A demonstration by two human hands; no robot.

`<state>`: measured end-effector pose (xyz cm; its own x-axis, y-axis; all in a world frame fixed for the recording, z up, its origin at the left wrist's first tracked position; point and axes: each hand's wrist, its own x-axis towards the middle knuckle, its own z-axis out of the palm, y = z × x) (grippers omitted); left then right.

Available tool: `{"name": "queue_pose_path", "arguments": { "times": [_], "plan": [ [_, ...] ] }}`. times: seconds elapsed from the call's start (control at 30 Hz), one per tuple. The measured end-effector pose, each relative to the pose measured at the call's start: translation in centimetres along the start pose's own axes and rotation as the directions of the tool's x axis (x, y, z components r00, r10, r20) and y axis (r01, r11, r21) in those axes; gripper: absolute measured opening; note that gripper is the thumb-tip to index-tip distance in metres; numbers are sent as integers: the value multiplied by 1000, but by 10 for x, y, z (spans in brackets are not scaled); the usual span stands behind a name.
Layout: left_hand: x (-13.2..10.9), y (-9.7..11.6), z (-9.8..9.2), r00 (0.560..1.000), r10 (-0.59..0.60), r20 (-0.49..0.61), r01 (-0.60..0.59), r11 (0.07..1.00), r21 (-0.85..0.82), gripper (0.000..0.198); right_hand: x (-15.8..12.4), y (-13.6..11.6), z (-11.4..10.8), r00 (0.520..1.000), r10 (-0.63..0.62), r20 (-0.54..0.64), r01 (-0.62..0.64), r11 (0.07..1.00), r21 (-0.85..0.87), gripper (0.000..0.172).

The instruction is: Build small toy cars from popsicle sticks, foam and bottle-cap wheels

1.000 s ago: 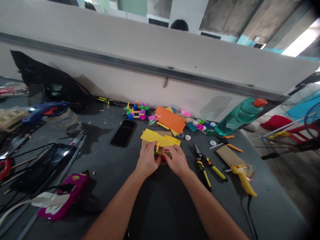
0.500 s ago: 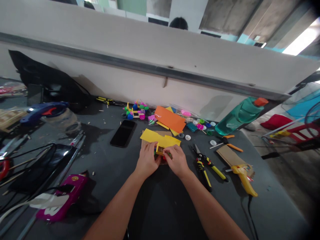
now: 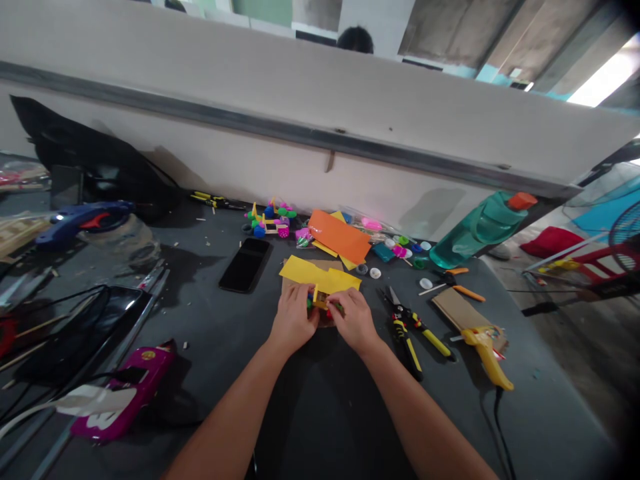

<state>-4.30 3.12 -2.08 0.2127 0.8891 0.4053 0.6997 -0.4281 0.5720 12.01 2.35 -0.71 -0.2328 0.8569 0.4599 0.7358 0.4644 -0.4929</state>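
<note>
Between my hands is a small yellow toy-like piece point(image 3: 320, 301) with bits of green, blue and red at its sides. My left hand point(image 3: 295, 312) is closed around its left side. The fingers of my right hand point(image 3: 354, 319) pinch at its right side; whether they grip the piece itself or a smaller part is hidden. Just beyond lies yellow paper point(image 3: 314, 271) on brown cardboard. Several colourful small wheeled models point(image 3: 271, 220) stand near the wall. Scissors-like snips with yellow-black handles point(image 3: 407, 327) lie open right of my right hand.
A yellow glue gun point(image 3: 486, 357) lies at the right beside cardboard point(image 3: 455, 310). A green bottle point(image 3: 470, 233) leans behind. A phone point(image 3: 246, 265), orange paper point(image 3: 340, 237) and white caps are around. At the left are a purple power strip point(image 3: 133, 393) and a blue-handled tool point(image 3: 90, 220).
The view has shifted very slightly. Both hands stay on the yellow piece in nearly the same pose.
</note>
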Motion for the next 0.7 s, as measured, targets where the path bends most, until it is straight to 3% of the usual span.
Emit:
{"name": "queue_pose_path", "arguments": {
  "times": [0.7],
  "plan": [
    [0,-3,2,1000,5,23,-6,1000,24,33,-2,4,1,1000,-7,-25,7,1000,7,8]
  ]
}}
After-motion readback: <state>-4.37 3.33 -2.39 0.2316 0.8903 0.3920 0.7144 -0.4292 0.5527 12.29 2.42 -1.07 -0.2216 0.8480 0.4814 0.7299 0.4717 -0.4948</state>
